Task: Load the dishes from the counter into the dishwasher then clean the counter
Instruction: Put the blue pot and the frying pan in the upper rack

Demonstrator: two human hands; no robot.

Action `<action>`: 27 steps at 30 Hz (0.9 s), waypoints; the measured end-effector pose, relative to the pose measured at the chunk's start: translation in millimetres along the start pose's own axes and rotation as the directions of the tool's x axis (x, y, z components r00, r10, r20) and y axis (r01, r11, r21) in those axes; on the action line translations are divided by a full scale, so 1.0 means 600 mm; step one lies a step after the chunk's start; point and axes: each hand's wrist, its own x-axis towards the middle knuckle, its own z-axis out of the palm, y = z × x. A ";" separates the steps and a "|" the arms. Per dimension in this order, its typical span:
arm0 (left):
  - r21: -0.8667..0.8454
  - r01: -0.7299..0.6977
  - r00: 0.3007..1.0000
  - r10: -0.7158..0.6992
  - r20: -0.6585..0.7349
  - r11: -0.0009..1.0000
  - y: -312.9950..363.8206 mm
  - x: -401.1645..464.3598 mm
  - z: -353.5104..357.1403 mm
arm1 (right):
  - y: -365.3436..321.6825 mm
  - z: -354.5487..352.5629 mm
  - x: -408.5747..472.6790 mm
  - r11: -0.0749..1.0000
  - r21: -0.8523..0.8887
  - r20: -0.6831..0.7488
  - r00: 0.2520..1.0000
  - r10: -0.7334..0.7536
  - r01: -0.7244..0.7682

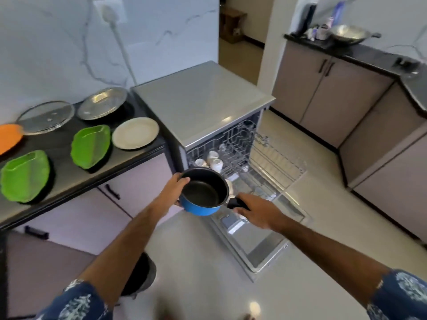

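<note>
A small blue saucepan with a black non-stick inside (203, 194) is held in the air with both hands, in front of the open silver dishwasher (201, 105) and above the near end of its lowered door (265, 245). The left hand (174, 189) is clamped on the pan's far-left rim, the thumb laid over the edge. The right hand (256, 211) is closed around the pan's black handle (236, 203), which points to the right. The pan is kept upright and appears to be empty.

The wire racks (249, 153) of the dishwasher are pulled out, and several white cups (213, 160) are seen turned over in the rack, just beyond the pan.

On the dark table (69, 179) at the left, more dishes are left lying apart from one another: two green leaf-shaped plates (91, 146), one nearer (24, 176) than the other, a round white plate (135, 133) at the right end of the table, a round steel plate (101, 103) at the far side, a glass lid (46, 117) to its left, and an orange plate (9, 137) cut off by the left edge.

On the far right table (369, 57) a steel wok (350, 33) is set beside some bottles, too blurred to be told apart.
</note>
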 end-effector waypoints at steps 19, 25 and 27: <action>-0.082 0.032 0.998 -0.027 0.059 0.996 0.091 0.367 0.267 | 0.302 -0.114 0.244 0.972 0.171 0.056 0.987 0.151 -0.158; 0.023 0.039 0.998 -0.040 0.038 0.999 0.077 0.533 0.305 | 0.400 -0.078 0.398 0.954 0.245 0.063 0.985 0.163 -0.174; 0.065 0.079 0.997 -0.080 0.015 0.995 0.058 0.589 0.323 | 0.438 -0.064 0.449 0.951 0.254 0.047 0.984 0.170 -0.176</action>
